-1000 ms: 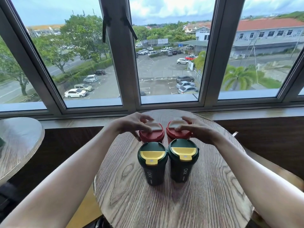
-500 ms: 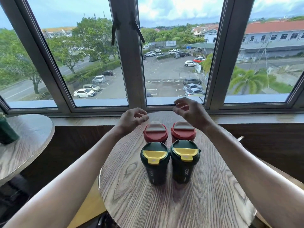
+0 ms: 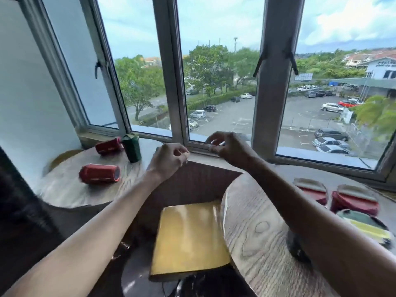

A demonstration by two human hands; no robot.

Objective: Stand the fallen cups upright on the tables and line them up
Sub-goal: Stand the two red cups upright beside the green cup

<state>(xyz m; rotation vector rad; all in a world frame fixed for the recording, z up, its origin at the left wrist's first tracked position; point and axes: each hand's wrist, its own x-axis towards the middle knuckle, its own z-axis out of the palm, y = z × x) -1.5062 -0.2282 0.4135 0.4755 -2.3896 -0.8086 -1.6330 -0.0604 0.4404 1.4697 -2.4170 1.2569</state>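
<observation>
On the left round table (image 3: pixel 70 189) two red cups lie on their sides: one near the front (image 3: pixel 99 174), one at the back (image 3: pixel 108 145). A dark green cup (image 3: pixel 131 147) stands beside the back one. On the right table (image 3: pixel 257 236) two red-lidded cups (image 3: pixel 311 190) (image 3: pixel 355 201) stand upright, with a green cup with a yellow lid (image 3: pixel 367 229) in front; my right forearm hides most of another. My left hand (image 3: pixel 169 158) and right hand (image 3: pixel 230 147) hover between the tables, fingers loosely curled, holding nothing.
A yellow-seated chair (image 3: pixel 188 239) stands in the gap between the two tables. A dark wood wall panel (image 3: pixel 199 179) and a window sill (image 3: pixel 300 166) run behind them. The image is motion-blurred.
The view has swung left, bringing the left table and its fallen cups into sight. Both hands have lifted off the red lids and moved left, away from the upright cups.
</observation>
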